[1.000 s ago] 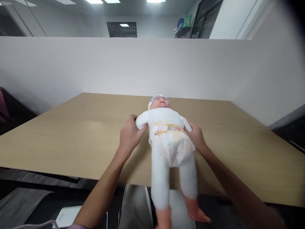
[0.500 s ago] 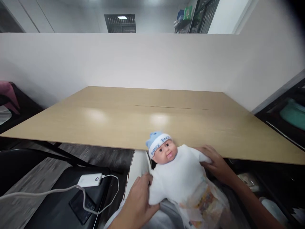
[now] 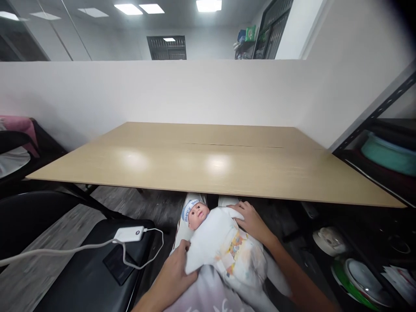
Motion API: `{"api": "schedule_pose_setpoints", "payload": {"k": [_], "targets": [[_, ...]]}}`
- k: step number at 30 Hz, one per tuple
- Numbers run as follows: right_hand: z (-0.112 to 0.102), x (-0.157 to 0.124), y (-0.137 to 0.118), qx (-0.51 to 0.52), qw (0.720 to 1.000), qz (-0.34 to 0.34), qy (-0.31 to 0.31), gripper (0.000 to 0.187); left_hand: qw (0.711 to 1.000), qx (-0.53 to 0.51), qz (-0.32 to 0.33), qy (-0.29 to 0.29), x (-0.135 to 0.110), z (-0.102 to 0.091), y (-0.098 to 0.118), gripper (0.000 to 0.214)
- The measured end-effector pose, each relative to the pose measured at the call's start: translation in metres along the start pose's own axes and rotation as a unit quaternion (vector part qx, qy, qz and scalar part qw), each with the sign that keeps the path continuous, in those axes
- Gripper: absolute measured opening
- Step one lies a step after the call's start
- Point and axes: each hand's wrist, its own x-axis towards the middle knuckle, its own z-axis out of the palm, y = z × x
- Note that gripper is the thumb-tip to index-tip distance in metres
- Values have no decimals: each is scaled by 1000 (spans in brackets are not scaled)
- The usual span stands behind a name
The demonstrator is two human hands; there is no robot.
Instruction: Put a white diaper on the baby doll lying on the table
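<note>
1) Doll (image 3: 208, 236): face up over the person's lap (image 3: 208, 277), near side of the bench (image 3: 208, 173); resting or held just clear, we can't tell
2) Done as far as we see: cap (image 3: 191, 209) on its head, diaper (image 3: 247, 262) round its hips, printed band across the front; we'd judge it fastened, but the back is hidden from us
3) Left hand (image 3: 177, 271): thumb and fingers pinching the near arm of the doll
4) Right hand (image 3: 251, 220): fingers wrapped over the other arm, gripping it by our read
5) Left open: neither arm let go yet; lower legs run out of view, so we can't check the feet; anything further doesn't show
6) Further out left: chair (image 3: 74, 277) with power bank (image 3: 129, 234), cable (image 3: 65, 249) plugged in, and a dark phone-like slab (image 3: 118, 265) beside it
7) Far right: shelf unit holding a teal container (image 3: 388, 152), well apart from the doll
</note>
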Motion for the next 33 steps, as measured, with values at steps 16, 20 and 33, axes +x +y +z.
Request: {"api": "schedule_pose_setpoints", "payload": {"k": [16,20,33], "targets": [[-10,-67,-10,215,968,115,-57,29,980,183,70,35,15,-25,48,24],[-12,-64,-23,207,971,114,-37,29,973,66,219,-13,47,-16,73,18],[15,-53,14,181,960,171,130,29,954,8,284,-95,90,26,67,18]]}}
